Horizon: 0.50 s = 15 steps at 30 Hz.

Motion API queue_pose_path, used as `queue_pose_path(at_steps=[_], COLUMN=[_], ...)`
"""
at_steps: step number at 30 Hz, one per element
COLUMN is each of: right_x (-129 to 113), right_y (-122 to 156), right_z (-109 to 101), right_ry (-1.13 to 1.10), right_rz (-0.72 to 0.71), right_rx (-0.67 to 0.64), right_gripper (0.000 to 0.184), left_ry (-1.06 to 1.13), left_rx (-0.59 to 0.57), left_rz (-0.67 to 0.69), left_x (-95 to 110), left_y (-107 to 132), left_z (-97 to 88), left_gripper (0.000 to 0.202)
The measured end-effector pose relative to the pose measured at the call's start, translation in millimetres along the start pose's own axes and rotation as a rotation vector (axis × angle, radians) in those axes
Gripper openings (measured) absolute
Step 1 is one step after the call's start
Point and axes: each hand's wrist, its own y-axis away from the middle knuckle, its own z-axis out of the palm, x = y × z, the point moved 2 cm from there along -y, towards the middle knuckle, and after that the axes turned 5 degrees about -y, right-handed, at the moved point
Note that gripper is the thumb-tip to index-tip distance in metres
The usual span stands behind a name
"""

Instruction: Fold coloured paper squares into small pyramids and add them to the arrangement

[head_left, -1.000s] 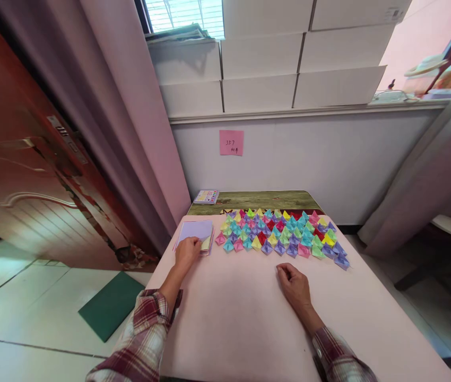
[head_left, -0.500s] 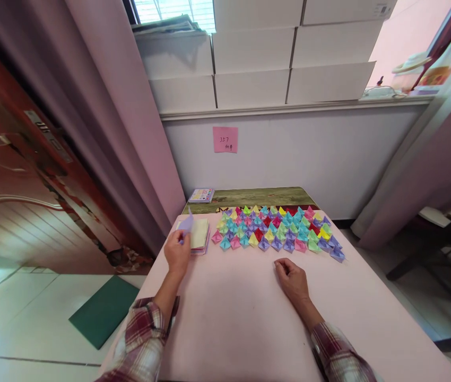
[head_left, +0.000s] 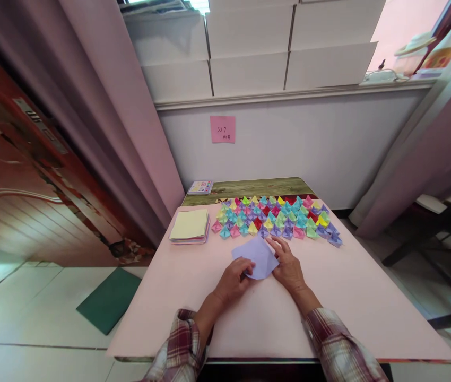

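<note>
A lavender sheet of paper (head_left: 258,255) is between my two hands over the middle of the pink-covered table (head_left: 257,323). My left hand (head_left: 234,278) pinches its lower left edge, thumb on top. At the sheet's right corner is my right hand (head_left: 287,263), its fingers apart and touching the edge. Behind the sheet stand several rows of small folded paper boats (head_left: 269,217) in many colours. To the left lies a stack of square coloured paper (head_left: 189,225), pale yellow on top.
A small printed packet (head_left: 200,187) lies at the table's back left corner. On the wall is a pink note (head_left: 223,129) with handwriting. White boxes (head_left: 249,73) line the sill above. A green flat board (head_left: 109,300) is on the floor at left.
My left hand has brought the lavender sheet from the stack to the table's middle. My right hand has opened and now touches the sheet. The view has tilted down slightly.
</note>
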Motion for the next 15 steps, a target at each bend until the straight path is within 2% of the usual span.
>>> queue_pose_path(at_steps=[5,11,15], right_x=[7.7,10.7,7.1], right_y=[8.5,32.7,40.5], right_z=[4.4,-5.6,-12.1], right_ry=[0.01,0.002,-0.037], right_rz=[-0.105,-0.139,-0.125], right_rx=[-0.155,-0.178,-0.182], right_gripper=[0.044,0.031,0.028], left_ry=[-0.005,-0.222,-0.22], left_rx=[-0.008,0.073,0.041], left_rz=[0.009,-0.051,-0.064], left_x=[-0.4,-9.6,-11.8], left_y=[2.2,4.4,4.4], left_z=[-2.8,-2.9,-1.5], left_gripper=[0.023,0.055,0.041])
